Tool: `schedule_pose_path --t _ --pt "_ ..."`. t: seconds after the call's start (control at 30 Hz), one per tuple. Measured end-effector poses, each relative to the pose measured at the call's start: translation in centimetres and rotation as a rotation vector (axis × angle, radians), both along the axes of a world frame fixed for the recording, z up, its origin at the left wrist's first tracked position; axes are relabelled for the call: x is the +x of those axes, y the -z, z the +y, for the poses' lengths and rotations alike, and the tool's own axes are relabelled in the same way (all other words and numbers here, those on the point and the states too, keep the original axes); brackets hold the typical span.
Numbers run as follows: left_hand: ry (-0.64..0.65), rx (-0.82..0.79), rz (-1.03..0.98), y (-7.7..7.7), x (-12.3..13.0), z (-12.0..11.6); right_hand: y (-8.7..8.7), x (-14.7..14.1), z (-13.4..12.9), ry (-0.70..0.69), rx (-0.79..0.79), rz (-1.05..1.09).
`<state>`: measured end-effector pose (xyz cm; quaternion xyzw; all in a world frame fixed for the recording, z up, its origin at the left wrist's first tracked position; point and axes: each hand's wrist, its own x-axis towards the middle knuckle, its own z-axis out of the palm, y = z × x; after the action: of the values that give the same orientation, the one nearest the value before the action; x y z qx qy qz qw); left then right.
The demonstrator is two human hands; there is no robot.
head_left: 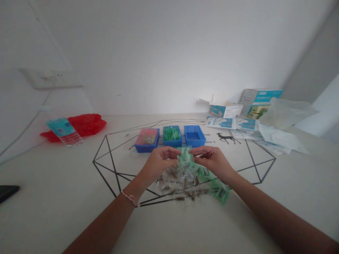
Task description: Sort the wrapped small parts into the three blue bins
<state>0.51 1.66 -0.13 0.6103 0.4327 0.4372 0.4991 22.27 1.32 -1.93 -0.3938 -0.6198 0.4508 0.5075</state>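
Note:
Between my two hands is a clear plastic packet with green contents (pixel 186 155), pinched from both sides. My left hand (pixel 165 157) has thumb and fingers closed on its left edge. On its right edge my right hand (pixel 208 157) grips it the same way. Beneath them lies a loose pile of small clear packets (pixel 182 183), several with brownish metal-looking pieces inside. More green packets (pixel 221 190) lie at the pile's right side, partly under my right forearm. What exactly the green pieces are is too blurred to tell.
Just beyond my hands stand three blue bins: one with a red-tinted top (pixel 147 139), one holding green pieces (pixel 172 141), one with nothing visible inside (pixel 194 137). Boxes (pixel 225 110) and flat packets (pixel 245 124) lie back right. A red bag (pixel 87 124) is back left.

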Motion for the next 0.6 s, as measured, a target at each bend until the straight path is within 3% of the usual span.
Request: schedule_pose_path --t 0.17,0.37,0.43,0.6 --pt "0.069 0.013 0.108 0.3 0.0 -0.1 -0.3 -0.2 -0.4 -0.059 -0.021 -0.085" --pt "0.018 0.079 0.069 0.3 0.0 0.3 -0.5 -0.6 -0.7 -0.064 -0.077 -0.112" --pt "-0.077 0.077 0.038 0.1 -0.5 0.8 -0.5 -0.7 -0.6 -0.049 -0.098 -0.112" --pt "-0.46 0.153 0.031 -0.5 -2.4 2.9 -0.2 -0.6 -0.5 -0.066 -0.119 -0.149"
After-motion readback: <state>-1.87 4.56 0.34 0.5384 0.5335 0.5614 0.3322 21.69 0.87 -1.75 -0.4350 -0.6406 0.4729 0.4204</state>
